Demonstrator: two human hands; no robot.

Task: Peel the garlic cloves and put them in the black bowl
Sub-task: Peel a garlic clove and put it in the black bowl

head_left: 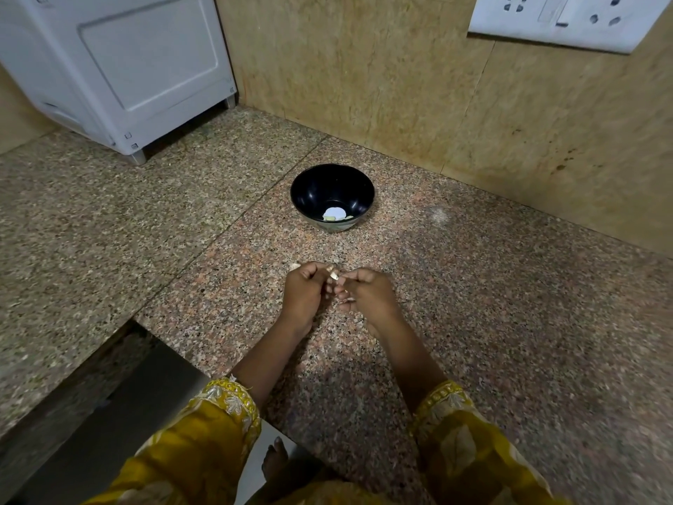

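Garlic clove [333, 275] is pinched between the curled fingertips of left hand [304, 293] and right hand [368, 293], low over the granite counter [491, 322], with the black bowl [317, 187] apart at 12 o'clock. It is judged light and firm under dry, papery skin, likely slippery once bared, so best held at the blunt end while the skin is nipped at the tip. Its long axis appears laid about 11-to-5 o'clock; too small to be sure.
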